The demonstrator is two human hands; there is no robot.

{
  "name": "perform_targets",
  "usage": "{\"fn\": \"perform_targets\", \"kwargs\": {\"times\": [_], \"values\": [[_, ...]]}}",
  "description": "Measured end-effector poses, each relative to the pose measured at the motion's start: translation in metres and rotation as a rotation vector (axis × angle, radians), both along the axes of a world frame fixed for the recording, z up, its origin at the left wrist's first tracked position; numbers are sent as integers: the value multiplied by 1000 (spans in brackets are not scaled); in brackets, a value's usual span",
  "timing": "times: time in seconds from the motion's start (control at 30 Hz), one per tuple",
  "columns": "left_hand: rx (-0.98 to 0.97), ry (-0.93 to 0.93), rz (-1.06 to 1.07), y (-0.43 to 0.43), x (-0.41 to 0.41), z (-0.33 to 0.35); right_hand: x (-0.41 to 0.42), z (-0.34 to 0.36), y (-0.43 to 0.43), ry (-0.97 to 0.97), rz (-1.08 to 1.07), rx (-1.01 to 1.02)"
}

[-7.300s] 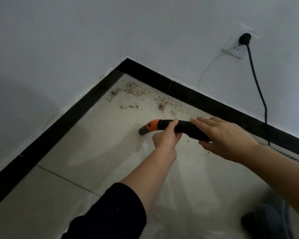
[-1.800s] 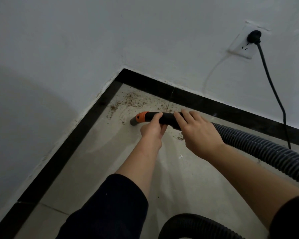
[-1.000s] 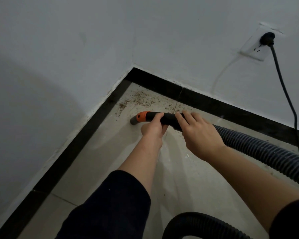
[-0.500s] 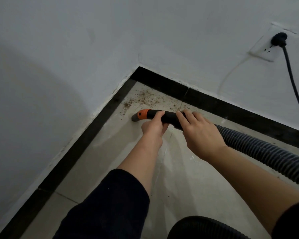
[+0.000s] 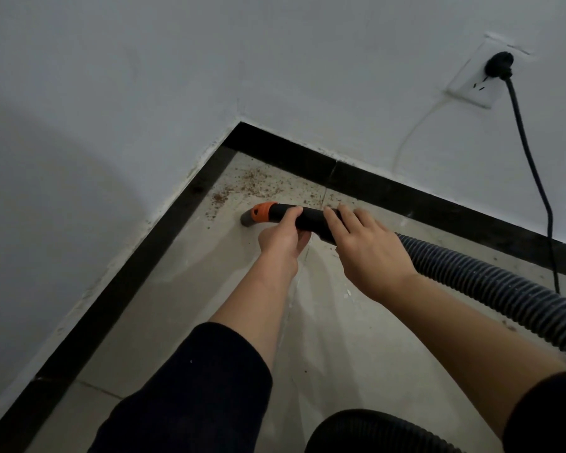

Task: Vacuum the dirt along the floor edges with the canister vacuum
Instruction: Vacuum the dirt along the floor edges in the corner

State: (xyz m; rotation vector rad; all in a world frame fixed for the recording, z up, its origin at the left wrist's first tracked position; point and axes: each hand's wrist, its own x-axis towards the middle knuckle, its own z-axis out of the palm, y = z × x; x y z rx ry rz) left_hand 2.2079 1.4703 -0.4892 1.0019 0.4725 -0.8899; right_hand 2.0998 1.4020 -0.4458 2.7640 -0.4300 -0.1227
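Dirt [image 5: 252, 188] lies scattered in the corner, brown specks on the pale floor tiles [image 5: 183, 315] where the two runs of black skirting [image 5: 128, 279] meet, so I'd judge the corner itself is not yet cleaned. The vacuum nozzle [image 5: 258, 215] sits low on the tile just short of that scatter, its grey tip near the left skirting. The left hand [image 5: 283, 238] grips the nozzle from below, behind the orange collar; the right hand [image 5: 366, 253] curls over it further back, where the ribbed hose [image 5: 490, 286] trails off right. Nearer me the tile looks mostly clear of specks, only streaked. The walls are plain white, and a black cord [image 5: 533, 171] hangs from a wall socket [image 5: 471, 83]
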Motion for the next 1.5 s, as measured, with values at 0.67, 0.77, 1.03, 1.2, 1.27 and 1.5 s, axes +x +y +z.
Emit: {"fn": "perform_targets", "kwargs": {"times": [0.67, 0.77, 1.03, 1.2, 1.27, 1.5], "values": [[-4, 10, -19, -25, -17, -1, -18, 0, -19, 12, -42, -1], [-8, 9, -21, -28, -18, -1, -20, 0, -22, 2, -36, -13], [15, -2, -42, -30, -18, -6, -22, -11, -25, -15, -41, -45], [28, -6, -30, -27, -13, -11, -18, -18, -22, -46, -43, -57], [33, -4, -24, -27, -12, -12, -16, -20, -20, -49, -40, -47], [30, -12, 8, -22, -8, -12, -10, -25, -18, -68, -28, -70]]}}
